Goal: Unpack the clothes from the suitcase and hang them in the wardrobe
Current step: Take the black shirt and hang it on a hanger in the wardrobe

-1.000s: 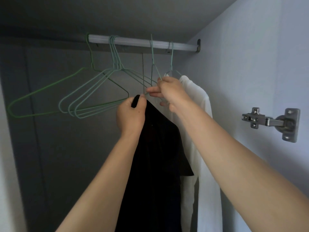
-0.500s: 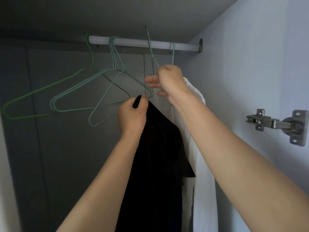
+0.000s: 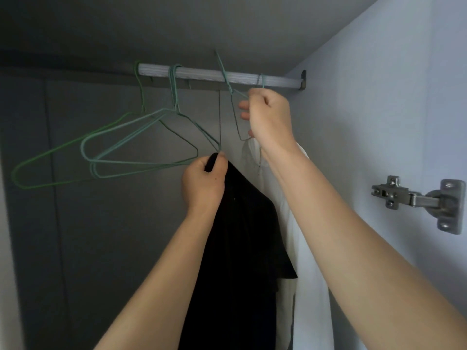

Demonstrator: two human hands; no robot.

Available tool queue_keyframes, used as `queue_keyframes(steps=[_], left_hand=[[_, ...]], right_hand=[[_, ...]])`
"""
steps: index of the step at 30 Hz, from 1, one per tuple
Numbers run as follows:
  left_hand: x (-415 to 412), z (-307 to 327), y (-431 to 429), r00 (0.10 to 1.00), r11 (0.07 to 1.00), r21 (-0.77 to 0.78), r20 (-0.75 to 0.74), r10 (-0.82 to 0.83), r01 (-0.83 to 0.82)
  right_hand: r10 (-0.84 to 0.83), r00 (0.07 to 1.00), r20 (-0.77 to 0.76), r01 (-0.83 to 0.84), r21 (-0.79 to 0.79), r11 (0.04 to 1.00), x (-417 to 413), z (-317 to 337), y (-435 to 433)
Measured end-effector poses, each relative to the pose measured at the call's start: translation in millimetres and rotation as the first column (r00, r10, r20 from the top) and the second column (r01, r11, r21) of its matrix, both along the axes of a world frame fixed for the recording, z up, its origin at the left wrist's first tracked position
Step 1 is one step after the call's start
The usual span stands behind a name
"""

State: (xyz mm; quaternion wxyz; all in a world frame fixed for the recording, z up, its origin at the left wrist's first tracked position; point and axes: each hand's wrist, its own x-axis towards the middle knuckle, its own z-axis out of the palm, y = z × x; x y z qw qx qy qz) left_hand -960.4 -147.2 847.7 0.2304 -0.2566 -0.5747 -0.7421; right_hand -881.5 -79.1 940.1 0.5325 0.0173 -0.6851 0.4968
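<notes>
Head: black shirt [image 3: 242, 236], long axis vertical

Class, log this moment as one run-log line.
left hand: grips black shirt | right hand: holds wire hanger at rail | white shirt: hangs right of black shirt

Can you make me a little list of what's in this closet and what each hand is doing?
Place: inside a wardrobe, under a white ribbed rail
Left hand: grips the top of a black cloth garment
Right hand: holds a tilted teal wire hanger
Empty on rail: green wire hanger, bunch of pale teal wire hangers
Already hung: white cloth garment, right end
Side wall: silver metal hinge
</notes>
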Motion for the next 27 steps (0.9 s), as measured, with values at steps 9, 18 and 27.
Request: queue_keyframes(steps=[9,18,27], left_hand=[[5,3,-4,0.999,0.999,-0.007,0.011,0.042,-0.042],[6,1,-5,0.999,0.999,-0.007,-0.004,0.042,-0.042],[5,0,-1,0.999,0.999,-0.006,-0.013,0.032,-0.032]], right_hand=[[0.058,0.998,0.005,-0.058,-0.039,0.998,19,18,-12],[0.058,0.993,-0.098,-0.069,-0.112,0.991,13,-10,-9],[0.106,0.964,-0.243,-0.145,-0.149,0.978,22,-52,-7]])
